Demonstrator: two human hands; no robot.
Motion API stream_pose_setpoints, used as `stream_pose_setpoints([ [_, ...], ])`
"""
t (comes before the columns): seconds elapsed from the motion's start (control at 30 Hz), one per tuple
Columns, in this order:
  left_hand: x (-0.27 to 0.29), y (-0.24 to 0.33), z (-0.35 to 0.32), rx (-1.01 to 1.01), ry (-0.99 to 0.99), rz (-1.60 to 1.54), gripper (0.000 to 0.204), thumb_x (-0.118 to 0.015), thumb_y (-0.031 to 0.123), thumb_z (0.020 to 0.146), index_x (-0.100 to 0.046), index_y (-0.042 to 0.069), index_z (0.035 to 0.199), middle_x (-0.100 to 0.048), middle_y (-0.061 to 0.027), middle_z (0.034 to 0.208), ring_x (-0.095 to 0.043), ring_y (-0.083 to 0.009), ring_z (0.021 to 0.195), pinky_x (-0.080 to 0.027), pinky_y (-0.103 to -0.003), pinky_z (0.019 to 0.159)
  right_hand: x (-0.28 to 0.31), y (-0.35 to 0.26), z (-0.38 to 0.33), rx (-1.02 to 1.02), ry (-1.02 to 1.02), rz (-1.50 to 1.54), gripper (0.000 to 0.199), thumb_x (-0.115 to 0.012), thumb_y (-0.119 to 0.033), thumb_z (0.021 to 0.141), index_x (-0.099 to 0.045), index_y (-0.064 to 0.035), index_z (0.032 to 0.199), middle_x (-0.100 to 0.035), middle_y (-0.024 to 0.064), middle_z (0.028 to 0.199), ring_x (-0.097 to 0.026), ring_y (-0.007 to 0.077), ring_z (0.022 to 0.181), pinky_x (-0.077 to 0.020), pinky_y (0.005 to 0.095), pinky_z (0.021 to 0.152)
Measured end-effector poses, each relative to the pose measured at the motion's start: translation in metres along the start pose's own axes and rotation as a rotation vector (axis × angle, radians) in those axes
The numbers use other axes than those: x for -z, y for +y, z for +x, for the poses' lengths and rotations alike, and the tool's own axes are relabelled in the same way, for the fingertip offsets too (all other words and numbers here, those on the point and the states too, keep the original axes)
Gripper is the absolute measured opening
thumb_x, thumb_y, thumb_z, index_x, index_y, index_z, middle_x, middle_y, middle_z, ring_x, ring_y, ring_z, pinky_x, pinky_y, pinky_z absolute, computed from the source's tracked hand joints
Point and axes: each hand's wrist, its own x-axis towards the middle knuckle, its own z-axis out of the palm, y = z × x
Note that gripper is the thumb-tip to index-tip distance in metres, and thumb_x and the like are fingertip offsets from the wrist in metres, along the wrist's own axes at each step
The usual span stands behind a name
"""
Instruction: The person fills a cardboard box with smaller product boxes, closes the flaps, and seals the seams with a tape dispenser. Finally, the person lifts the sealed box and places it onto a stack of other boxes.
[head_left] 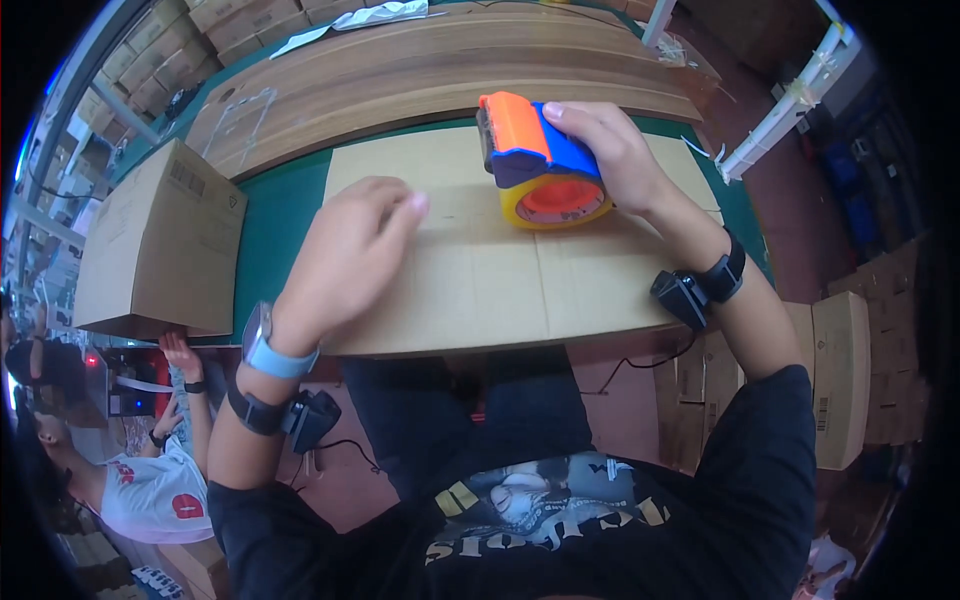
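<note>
A tape dispenser (543, 150) with an orange guard, a blue body and a roll of yellow tape is in my right hand (612, 150). My fingers wrap round its blue part, with the thumb on top. It is at the upper right part of a flat cardboard sheet (470, 290), which has a crease running through it. Over the sheet's left part is my left hand (352, 245), its fingers curled in and the thumb pointing to the right. The fingertips are turned away, so anything between them is hidden.
A closed cardboard box (165, 240) stands left on the green table surface (268, 240). Behind the sheet lies a brown wooden board (420, 75). A white metal post (790, 105) rises at the right. Stacked cartons (840, 380) stand right; another person (160, 480) is at the lower left.
</note>
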Motion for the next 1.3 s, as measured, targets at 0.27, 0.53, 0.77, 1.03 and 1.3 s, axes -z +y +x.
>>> stream_pose_setpoints([
  [0.27,-0.030,0.021,0.055,0.277,-0.260,-1.242,0.057,-0.049,0.058,0.099,-0.065,0.004,0.095,-0.062,-0.0049,0.082,-0.057,-0.0117,0.076,-0.046,-0.024,0.070,0.000,0.002,0.004,0.022,-0.035,-0.078,0.046,-0.047,-0.034,0.099,-0.066,0.0080,0.100,-0.068,0.0091,0.093,-0.060,0.0136,0.087,-0.0456,0.0272,0.087],
  [0.53,-0.031,0.016,0.054,0.185,-0.168,-1.359,0.044,-0.048,0.044,0.103,-0.064,0.004,0.093,-0.061,-0.0042,0.082,-0.055,-0.0115,0.073,-0.046,-0.025,0.068,0.000,-0.003,0.001,0.025,-0.037,-0.009,0.047,-0.046,-0.034,0.099,-0.065,0.0087,0.102,-0.069,0.0106,0.096,-0.061,0.0149,0.089,-0.0457,0.0276,0.089],
  [0.77,-0.017,0.024,0.047,0.286,-0.231,-1.535,0.031,-0.050,0.028,0.104,-0.065,0.004,0.095,-0.060,-0.0013,0.079,-0.054,-0.0090,0.069,-0.044,-0.024,0.066,-0.001,-0.002,0.003,0.085,0.004,-0.141,0.050,-0.046,-0.037,0.101,-0.066,0.0087,0.103,-0.068,0.0138,0.091,-0.059,0.0159,0.084,-0.0465,0.0285,0.084],
  [1.03,0.005,0.010,0.025,0.279,0.000,-0.949,0.030,-0.059,0.030,0.101,-0.064,0.004,0.088,-0.052,0.0055,0.068,-0.046,-0.0039,0.060,-0.038,-0.018,0.056,-0.003,-0.033,0.008,-0.019,-0.152,-0.426,0.052,-0.049,-0.041,0.099,-0.064,0.0085,0.097,-0.067,0.0131,0.087,-0.060,0.0161,0.082,-0.0471,0.0310,0.079],
  [1.3,0.023,-0.116,-0.057,0.535,0.063,-1.038,0.032,-0.059,0.029,0.101,-0.060,0.006,0.079,-0.037,0.0095,0.062,-0.031,-0.0018,0.052,-0.024,-0.019,0.047,-0.045,-0.063,0.025,0.000,-0.286,-0.937,0.060,-0.049,-0.049,0.097,-0.067,0.0065,0.083,-0.063,0.0172,0.070,-0.059,0.0237,0.067,-0.0468,0.0354,0.066],
])
